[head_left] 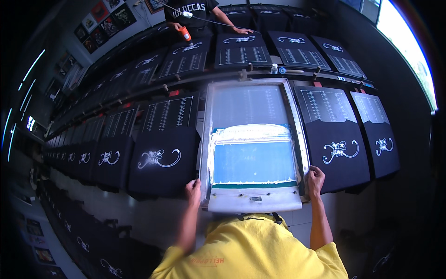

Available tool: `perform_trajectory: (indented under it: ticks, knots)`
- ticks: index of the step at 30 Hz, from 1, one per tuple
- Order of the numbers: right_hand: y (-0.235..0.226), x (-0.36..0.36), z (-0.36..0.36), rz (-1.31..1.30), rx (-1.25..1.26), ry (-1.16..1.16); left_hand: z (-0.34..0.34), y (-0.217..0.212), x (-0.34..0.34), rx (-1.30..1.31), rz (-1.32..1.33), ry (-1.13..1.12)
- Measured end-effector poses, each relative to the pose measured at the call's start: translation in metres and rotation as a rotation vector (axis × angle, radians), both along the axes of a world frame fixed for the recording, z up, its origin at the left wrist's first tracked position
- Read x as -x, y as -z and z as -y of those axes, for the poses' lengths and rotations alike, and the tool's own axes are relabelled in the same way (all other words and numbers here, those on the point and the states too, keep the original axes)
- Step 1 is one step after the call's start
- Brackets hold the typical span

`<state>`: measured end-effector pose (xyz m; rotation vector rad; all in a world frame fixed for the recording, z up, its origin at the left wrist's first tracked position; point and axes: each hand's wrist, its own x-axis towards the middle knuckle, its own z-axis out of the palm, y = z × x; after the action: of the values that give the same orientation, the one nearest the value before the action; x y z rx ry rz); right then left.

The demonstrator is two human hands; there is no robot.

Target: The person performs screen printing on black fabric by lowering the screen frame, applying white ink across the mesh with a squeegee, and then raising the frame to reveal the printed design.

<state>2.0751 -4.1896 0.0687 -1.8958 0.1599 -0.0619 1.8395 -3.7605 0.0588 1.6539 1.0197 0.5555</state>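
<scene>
Aluminium-framed printing screen lies flat over a board in the row of black shirts. Left hand grips its near-left corner, fingers curled on the frame; right hand likewise clasps the near-right corner.

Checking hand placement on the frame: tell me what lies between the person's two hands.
In the head view, the near end of the screen-printing frame spans between the left hand and right hand, each gripping a side rail.
</scene>
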Motion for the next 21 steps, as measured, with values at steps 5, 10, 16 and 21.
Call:
perform_trajectory:
  ticks: [5,10,16,21]
  knots:
    - [0.007,-0.001,0.002,-0.017,0.008,0.004,-0.004,-0.003,0.001,0.007,-0.041,0.063]
    - [0.024,-0.003,0.002,-0.008,-0.008,-0.005,-0.018,0.005,0.0,-0.175,-0.231,0.155]
    - [0.034,-0.003,0.0,0.017,-0.023,0.002,-0.018,0.008,-0.006,-0.2,-0.318,0.176]
    - [0.023,0.002,-0.009,0.028,0.039,-0.006,-0.02,0.008,-0.003,-0.167,-0.305,0.18]
